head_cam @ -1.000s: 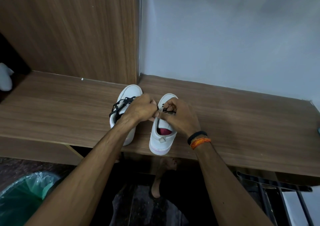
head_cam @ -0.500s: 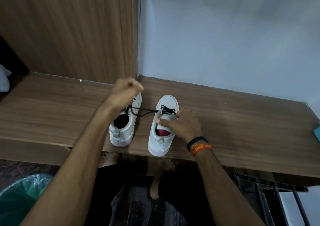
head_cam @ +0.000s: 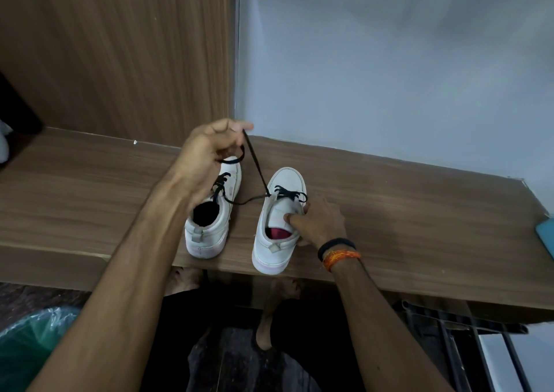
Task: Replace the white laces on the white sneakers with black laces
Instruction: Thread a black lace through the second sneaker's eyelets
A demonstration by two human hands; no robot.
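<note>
- Sneakers, both white, stand side by side on the wooden tabletop [head_cam: 389, 199], heels at its near edge and toes toward the wall: the left sneaker [head_cam: 211, 217] and the right sneaker [head_cam: 277, 226], near each other but not touching.
- Both carry a black lace [head_cam: 257, 166]. On the right sneaker it crosses only the eyelets nearest the toe, and one free end runs taut from there up and to the left.
- The left hand [head_cam: 209, 151] is raised above the toe of the left sneaker. Its fingers [head_cam: 239, 126] are clamped on that taut lace end, thumb against forefinger, and a short loop of lace curls out just below the hand.
- A second strand lies slack between the two sneakers, from the right one's eyelets toward the left one's laced front. Where it ends is hard to make out; it seems to run in among the left sneaker's lacing.
- The right hand [head_cam: 320, 223] steadies the right sneaker, thumb laid on the tongue inside the opening, the other fingers curled round the outer side of the upper.
- A black band [head_cam: 335, 246] and an orange thread [head_cam: 341, 258] sit on the right wrist.
- A green bag-lined bin [head_cam: 27, 340] stands on the floor at lower left.
- A wood panel [head_cam: 120, 52] rises behind the tabletop on the left, with a pale wall [head_cam: 389, 61] to its right.
</note>
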